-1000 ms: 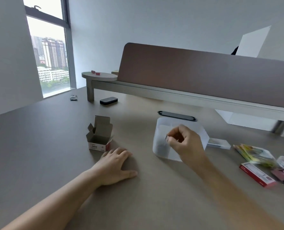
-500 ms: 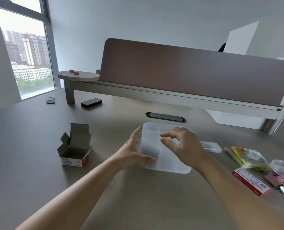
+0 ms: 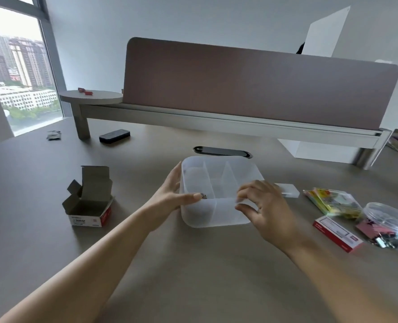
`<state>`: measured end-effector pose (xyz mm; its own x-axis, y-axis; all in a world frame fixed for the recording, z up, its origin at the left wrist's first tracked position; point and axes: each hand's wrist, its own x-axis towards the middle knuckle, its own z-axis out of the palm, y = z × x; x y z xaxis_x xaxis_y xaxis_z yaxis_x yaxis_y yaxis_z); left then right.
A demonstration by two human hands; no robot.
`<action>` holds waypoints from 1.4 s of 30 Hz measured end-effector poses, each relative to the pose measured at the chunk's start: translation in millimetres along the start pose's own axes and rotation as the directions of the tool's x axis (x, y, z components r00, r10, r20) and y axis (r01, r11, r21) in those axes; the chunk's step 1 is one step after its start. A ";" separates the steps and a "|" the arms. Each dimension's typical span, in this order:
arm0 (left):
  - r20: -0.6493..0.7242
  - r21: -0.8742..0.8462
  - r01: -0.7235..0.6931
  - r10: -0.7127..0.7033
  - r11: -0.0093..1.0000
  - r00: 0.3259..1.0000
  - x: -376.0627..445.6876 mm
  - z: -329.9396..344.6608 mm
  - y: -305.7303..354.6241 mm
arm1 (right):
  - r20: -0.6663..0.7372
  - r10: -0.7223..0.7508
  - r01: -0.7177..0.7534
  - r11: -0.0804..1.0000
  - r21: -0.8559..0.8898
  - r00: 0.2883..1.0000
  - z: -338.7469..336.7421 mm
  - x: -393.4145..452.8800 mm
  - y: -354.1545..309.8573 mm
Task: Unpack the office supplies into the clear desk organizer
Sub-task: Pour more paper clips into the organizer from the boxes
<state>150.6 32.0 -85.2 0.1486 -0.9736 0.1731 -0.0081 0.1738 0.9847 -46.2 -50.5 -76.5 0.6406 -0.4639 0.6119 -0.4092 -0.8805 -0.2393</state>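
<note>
The organizer (image 3: pixel 219 192) sits on the desk (image 3: pixel 193 264) between the two hands. The left hand (image 3: pixel 170 197) holds its left wall, fingers straight along the outside and thumb lying over the near-left rim. The right hand (image 3: pixel 265 210) grips the near-right corner, fingers curled over the rim and thumb against the outer wall. A small dark item (image 3: pixel 203 196) lies inside, just past the left thumb tip; what it is cannot be told. Left of the left hand, well apart, stands an open box (image 3: pixel 89 206) with its flaps up. Just beyond the right hand lies a small clear case (image 3: pixel 287 190). To the right of the right hand lie a colourful packet (image 3: pixel 333 202), a red box (image 3: pixel 337 233) and a round tub (image 3: pixel 389 221) of clips.
</note>
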 end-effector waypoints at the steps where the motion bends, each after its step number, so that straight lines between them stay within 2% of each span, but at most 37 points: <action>1: -0.013 0.000 -0.001 0.001 1.000 1.000 -3.6 0.0 1.0 | -0.013 -0.014 0.014 1.000 -0.007 1.000 -0.5 -1.5 -0.2; 5: -0.014 -0.026 -0.018 0.018 0.999 1.000 -16.4 4.5 6.1 | -0.043 -0.035 0.033 0.999 -0.041 0.998 -1.9 -13.0 -4.2; 10: -0.047 -0.044 -0.031 0.029 0.999 0.998 -26.5 9.8 7.4 | -0.010 0.071 -0.071 0.997 -0.022 0.997 -7.2 -28.3 -8.6; 16: -0.114 -0.088 0.035 -0.045 0.995 0.992 -30.1 17.1 1.3 | -0.027 0.049 -0.050 0.998 -0.026 0.998 -8.1 -42.8 -13.2; 23: -0.188 -0.060 -0.036 0.024 0.998 0.982 -33.8 23.0 -1.8 | -0.002 0.064 -0.061 0.936 -0.346 0.998 -11.2 -46.6 -16.0; 26: -0.192 -0.048 -0.072 0.062 0.996 0.979 -30.0 24.7 -3.5 | 0.060 0.072 -0.039 0.900 -0.435 0.996 -9.2 -44.9 -19.3; 30: -0.191 -0.053 -0.106 0.094 0.993 0.977 -27.5 28.0 -4.7 | 0.092 0.147 -0.083 0.864 -0.497 0.985 -11.5 -42.7 -22.4; 32: -0.191 -0.050 -0.105 0.093 0.993 0.977 -27.5 27.6 -3.8 | 0.161 0.183 -0.067 0.836 -0.545 0.970 -19.0 -39.5 -28.6; 35: -0.180 -0.048 -0.103 0.093 0.994 0.979 -29.3 28.4 -1.4 | 0.372 0.230 -0.028 0.879 -0.476 0.899 -17.8 -37.8 -28.6; 42: -0.142 -0.019 -0.078 0.074 0.997 0.987 -31.4 32.3 3.4 | 0.504 0.291 0.036 0.839 -0.542 0.813 -12.6 -11.0 -23.7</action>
<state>114.0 58.3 -86.8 0.2862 -0.9273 0.2414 -0.0005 0.2518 0.9678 -51.7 -23.3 -68.0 0.7296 -0.6822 0.0480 -0.6727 -0.7033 0.2301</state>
